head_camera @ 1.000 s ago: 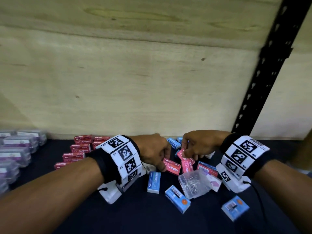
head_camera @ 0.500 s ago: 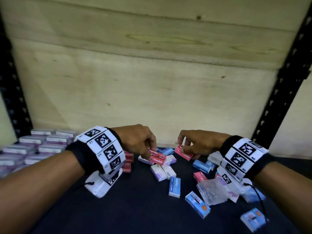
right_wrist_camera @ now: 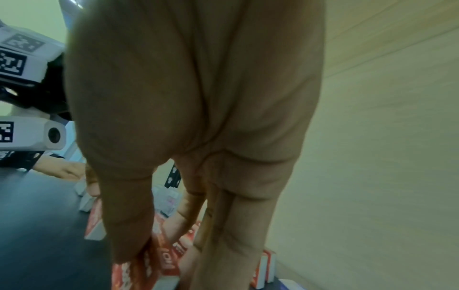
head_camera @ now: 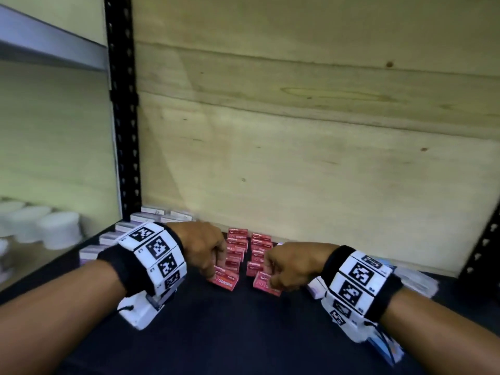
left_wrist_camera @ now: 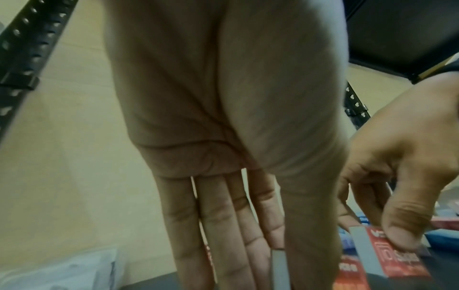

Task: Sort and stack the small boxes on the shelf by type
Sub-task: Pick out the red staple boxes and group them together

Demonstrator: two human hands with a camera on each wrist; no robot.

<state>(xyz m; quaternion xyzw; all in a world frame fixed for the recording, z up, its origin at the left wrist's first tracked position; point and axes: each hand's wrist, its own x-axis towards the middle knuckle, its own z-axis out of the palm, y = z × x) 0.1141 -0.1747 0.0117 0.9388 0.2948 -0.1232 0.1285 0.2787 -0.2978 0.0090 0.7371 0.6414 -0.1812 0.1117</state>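
Note:
Two rows of red staples boxes (head_camera: 237, 246) stand on the dark shelf (head_camera: 243, 334) against the wooden back. At the front of the left row my left hand (head_camera: 216, 269) pinches a red staples box (head_camera: 226, 279) between thumb and fingers; the left wrist view shows only that box's grey edge (left_wrist_camera: 280, 268). My right hand (head_camera: 270, 280) grips another red staples box (head_camera: 263, 285) at the front of the right row, also visible as the red box (left_wrist_camera: 395, 259) and the red box (right_wrist_camera: 139, 270). Both boxes sit low, at or just above the shelf.
Purple-and-white boxes (head_camera: 151, 220) are lined up at the back left. A black perforated upright (head_camera: 121, 117) bounds the shelf's left side, with white round tubs (head_camera: 58, 230) beyond it. Blue boxes (head_camera: 387, 347) and pale packets (head_camera: 416, 280) lie to the right.
Both hands have carried a red box each leftward from the mixed pile to the front of the red rows. The view has swung left with them.

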